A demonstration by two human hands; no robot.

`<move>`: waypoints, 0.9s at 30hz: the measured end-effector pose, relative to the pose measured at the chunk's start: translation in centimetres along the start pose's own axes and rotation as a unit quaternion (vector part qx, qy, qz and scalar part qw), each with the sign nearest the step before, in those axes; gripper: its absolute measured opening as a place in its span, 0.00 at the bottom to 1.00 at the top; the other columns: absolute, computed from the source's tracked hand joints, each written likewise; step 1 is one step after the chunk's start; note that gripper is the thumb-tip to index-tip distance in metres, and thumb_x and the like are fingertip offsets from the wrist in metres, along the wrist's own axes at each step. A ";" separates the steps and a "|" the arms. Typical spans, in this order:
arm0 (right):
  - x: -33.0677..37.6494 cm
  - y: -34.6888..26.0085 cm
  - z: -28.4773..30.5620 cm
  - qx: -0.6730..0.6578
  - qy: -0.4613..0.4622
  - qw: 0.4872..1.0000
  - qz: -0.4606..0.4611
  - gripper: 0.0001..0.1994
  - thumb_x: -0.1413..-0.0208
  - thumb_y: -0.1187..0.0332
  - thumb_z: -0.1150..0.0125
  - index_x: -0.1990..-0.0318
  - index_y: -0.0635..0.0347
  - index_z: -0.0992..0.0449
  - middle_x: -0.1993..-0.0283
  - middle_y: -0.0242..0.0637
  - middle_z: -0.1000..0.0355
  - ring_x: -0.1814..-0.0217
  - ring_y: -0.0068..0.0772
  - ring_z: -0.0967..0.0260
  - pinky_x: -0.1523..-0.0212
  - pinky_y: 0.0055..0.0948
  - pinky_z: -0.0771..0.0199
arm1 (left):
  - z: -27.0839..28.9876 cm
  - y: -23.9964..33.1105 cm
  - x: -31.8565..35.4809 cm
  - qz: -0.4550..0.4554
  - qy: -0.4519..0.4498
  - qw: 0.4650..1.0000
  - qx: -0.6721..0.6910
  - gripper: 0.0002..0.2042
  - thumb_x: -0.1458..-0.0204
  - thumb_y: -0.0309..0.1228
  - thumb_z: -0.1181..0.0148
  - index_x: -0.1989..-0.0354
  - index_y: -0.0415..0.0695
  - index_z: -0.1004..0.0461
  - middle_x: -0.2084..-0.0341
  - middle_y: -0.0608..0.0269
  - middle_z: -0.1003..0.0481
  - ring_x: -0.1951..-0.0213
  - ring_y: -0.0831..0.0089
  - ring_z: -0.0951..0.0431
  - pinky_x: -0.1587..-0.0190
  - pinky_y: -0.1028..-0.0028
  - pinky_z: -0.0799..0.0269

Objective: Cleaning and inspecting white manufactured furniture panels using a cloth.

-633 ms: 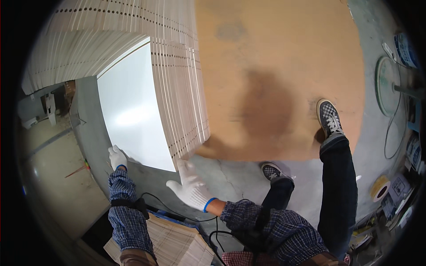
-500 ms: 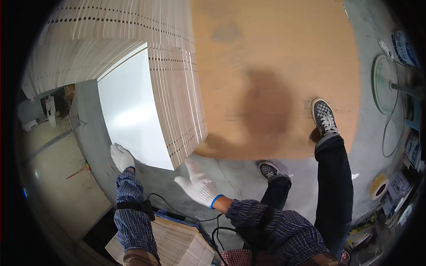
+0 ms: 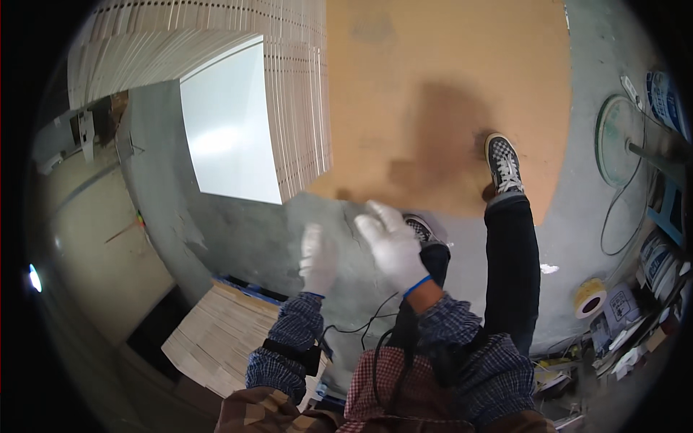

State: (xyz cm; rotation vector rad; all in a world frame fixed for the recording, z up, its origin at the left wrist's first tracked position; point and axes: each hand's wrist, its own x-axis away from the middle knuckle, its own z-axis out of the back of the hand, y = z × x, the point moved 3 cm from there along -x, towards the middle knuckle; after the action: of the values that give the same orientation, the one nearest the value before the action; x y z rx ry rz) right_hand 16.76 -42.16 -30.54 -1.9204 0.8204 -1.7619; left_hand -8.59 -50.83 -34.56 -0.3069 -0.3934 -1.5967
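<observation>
My left hand (image 3: pixel 315 261), in a white knit glove, hovers over the grey floor with its fingers stretched upward and holds nothing. To its right, my right hand (image 3: pixel 395 247) wears a matching glove with a blue cuff edge. Its thumb and fingers are apart and empty, slightly blurred by motion. Ahead of both, apart from them, stands a tall stack of thin panels (image 3: pixel 296 119) with rows of small holes along the edges. A glossy white panel (image 3: pixel 231 137) faces up at the near left of that stack.
A large brown cardboard sheet (image 3: pixel 390 94) covers the floor, with my checkered shoe (image 3: pixel 503 162) on it. Another panel stack (image 3: pixel 224 339) is at lower left. On the right are a round green base (image 3: pixel 619 141), a tape roll (image 3: pixel 590 298), cables and clutter.
My left hand has left the white panel's near edge and moved right. My right hand has moved away from the stack's corner, rightward. The view has shifted, bringing the stack higher.
</observation>
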 end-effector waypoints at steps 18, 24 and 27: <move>7.1 8.3 12.1 -0.114 0.045 0.988 -0.098 0.20 0.35 0.59 0.39 0.43 0.65 0.22 0.65 0.31 0.23 0.62 0.19 0.27 0.58 0.23 0.27 | -3.6 10.6 13.1 0.166 -0.363 0.891 0.217 0.22 0.35 0.46 0.52 0.40 0.47 0.25 0.53 0.52 0.19 0.54 0.56 0.18 0.49 0.65 0.25; 6.8 10.1 11.6 -0.120 0.028 0.984 -0.126 0.20 0.35 0.60 0.39 0.43 0.66 0.22 0.63 0.31 0.22 0.61 0.19 0.27 0.56 0.23 0.27 | -4.7 10.2 13.5 0.215 -0.368 0.869 0.253 0.23 0.35 0.47 0.51 0.41 0.45 0.24 0.59 0.60 0.17 0.61 0.72 0.17 0.54 0.72 0.23; 6.3 9.9 10.8 -0.164 0.006 0.979 -0.123 0.19 0.35 0.62 0.39 0.43 0.67 0.23 0.62 0.32 0.22 0.61 0.19 0.27 0.56 0.23 0.26 | -5.5 9.0 14.0 0.233 -0.374 0.861 0.256 0.23 0.35 0.47 0.51 0.41 0.45 0.24 0.59 0.60 0.17 0.61 0.71 0.17 0.54 0.72 0.23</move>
State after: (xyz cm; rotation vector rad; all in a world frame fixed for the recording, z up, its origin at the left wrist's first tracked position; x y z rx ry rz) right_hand 26.16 -54.69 -33.54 -2.3130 0.9649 -1.8722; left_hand -0.28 -66.17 -33.01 -0.5561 -1.2210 -0.7943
